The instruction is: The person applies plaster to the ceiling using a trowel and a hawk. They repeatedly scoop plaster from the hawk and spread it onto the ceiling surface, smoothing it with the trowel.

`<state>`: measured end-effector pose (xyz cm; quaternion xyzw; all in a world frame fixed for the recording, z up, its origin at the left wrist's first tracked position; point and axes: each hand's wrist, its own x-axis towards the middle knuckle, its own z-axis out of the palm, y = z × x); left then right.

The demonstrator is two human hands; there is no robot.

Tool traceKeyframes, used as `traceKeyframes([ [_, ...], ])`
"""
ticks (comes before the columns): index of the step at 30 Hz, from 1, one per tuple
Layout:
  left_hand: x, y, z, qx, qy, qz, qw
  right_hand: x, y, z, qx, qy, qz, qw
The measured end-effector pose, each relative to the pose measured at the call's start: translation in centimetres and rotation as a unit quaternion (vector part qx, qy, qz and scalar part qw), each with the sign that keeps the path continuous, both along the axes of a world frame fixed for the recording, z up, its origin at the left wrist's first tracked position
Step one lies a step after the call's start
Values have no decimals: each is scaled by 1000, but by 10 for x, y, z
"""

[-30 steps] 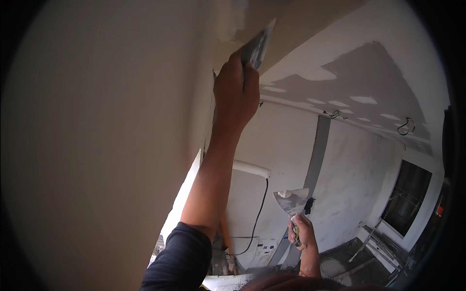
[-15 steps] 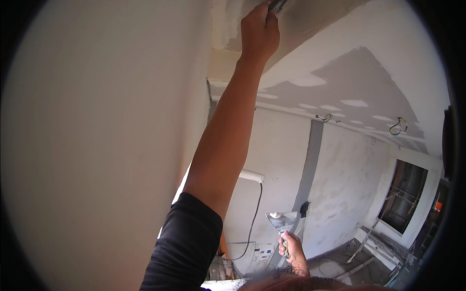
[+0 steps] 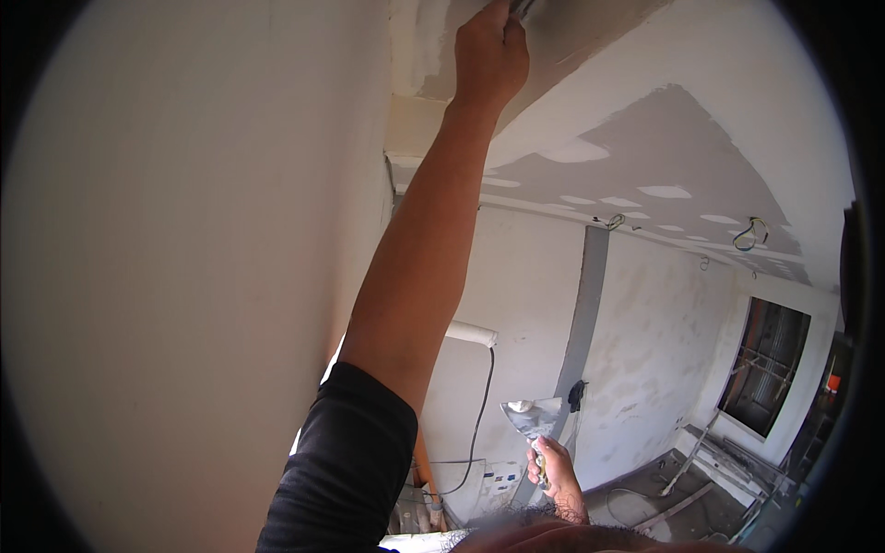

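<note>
The left hand [image 3: 490, 57] is clenched around a knife [image 3: 525, 7] whose blade presses against the ceiling [image 3: 664, 157] at its edge by the wall [image 3: 184, 276]; the arm is stretched straight up. The right hand [image 3: 553, 465], held low and bent, is clamped on the handle of a second, wider knife [image 3: 533, 417], blade upward.

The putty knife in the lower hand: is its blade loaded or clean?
Loaded: the putty knife in the right hand carries a pale dab of compound near its upper edge.
</note>
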<state>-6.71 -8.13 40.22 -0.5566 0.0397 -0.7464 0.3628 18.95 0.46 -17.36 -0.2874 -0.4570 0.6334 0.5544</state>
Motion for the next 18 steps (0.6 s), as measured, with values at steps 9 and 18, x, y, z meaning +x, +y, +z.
traceKeyframes([
  [9,-1,-4,7,-20,19,28,999,-1,-2,4,9,-10,6,1000],
  [18,-1,-7,15,-53,104,-5,993,-1,-5,8,1,-6,13,1000],
])
